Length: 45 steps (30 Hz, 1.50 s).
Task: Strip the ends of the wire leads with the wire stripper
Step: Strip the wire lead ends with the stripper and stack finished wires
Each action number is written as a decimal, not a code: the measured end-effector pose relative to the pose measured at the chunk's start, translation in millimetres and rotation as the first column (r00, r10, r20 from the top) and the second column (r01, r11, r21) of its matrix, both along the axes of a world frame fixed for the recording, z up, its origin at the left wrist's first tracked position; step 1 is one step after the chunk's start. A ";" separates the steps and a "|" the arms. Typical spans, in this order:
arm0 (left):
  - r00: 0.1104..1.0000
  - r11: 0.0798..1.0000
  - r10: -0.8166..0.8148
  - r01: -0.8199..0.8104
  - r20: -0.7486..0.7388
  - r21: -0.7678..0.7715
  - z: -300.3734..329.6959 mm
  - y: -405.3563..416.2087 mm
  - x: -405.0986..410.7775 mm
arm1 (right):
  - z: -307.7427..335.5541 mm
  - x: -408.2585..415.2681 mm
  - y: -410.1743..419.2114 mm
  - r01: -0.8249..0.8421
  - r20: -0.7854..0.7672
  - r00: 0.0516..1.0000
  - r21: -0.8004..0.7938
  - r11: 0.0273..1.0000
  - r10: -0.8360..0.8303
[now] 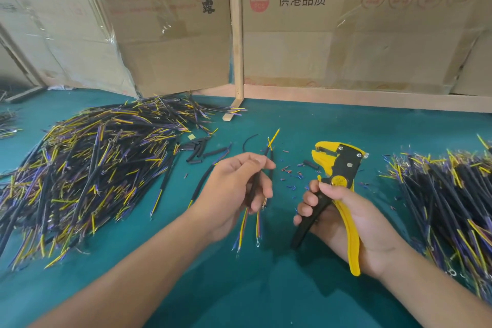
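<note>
Fingers of left hand around wire leads

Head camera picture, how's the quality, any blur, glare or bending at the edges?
In the head view the wire stripper in the right hand is sharp; the left hand and its wires look slightly soft; the cardboard boxes are blurred, with glare on their tape; the table edge bows from wide-angle distortion; lighting is even, shadows soft.
</note>
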<state>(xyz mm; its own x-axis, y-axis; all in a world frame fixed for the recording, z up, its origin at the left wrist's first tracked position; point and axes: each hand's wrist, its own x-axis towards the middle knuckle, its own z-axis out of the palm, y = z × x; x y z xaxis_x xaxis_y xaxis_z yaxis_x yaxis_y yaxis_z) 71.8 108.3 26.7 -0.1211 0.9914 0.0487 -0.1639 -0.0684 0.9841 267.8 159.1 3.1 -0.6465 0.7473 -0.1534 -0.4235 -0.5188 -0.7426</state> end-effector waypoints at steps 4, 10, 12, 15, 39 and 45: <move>1.000 0.999 0.026 -0.026 -0.017 0.022 -1.3 2.2 -0.1 | -1.2 -0.9 -1.1 -0.023 0.013 1.000 0.002 1.000 0.023; 0.995 0.998 -0.031 0.036 -0.097 0.055 -3.5 1.4 0.5 | -3.6 -2.8 0.5 -0.008 0.019 1.000 -0.019 1.000 0.009; 0.987 0.993 -0.097 0.104 -0.124 0.049 -3.4 -0.3 1.4 | -3.1 -2.9 1.3 -0.005 0.009 1.000 -0.024 1.000 0.005; 0.970 0.980 -0.181 0.192 -0.163 0.052 -3.1 -3.2 3.9 | -2.5 -1.4 1.2 -0.004 0.005 1.000 -0.015 1.000 0.004; 0.851 0.885 -0.435 0.464 -0.294 0.035 4.3 -14.9 11.2 | 2.8 -4.9 -12.7 -0.038 0.082 0.996 0.062 0.997 0.032; 0.874 0.897 -0.418 0.441 -0.248 0.040 4.2 -15.5 14.1 | 3.9 -6.7 -16.1 0.008 0.075 0.997 0.033 0.999 -0.011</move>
<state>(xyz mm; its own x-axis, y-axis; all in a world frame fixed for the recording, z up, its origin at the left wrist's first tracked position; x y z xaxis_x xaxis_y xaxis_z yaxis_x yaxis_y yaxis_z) 85.9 92.8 30.9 0.3411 0.9328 0.1166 0.0287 -0.1343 0.9905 261.2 143.0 6.9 -0.6269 0.7587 -0.1770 -0.3704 -0.4901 -0.7890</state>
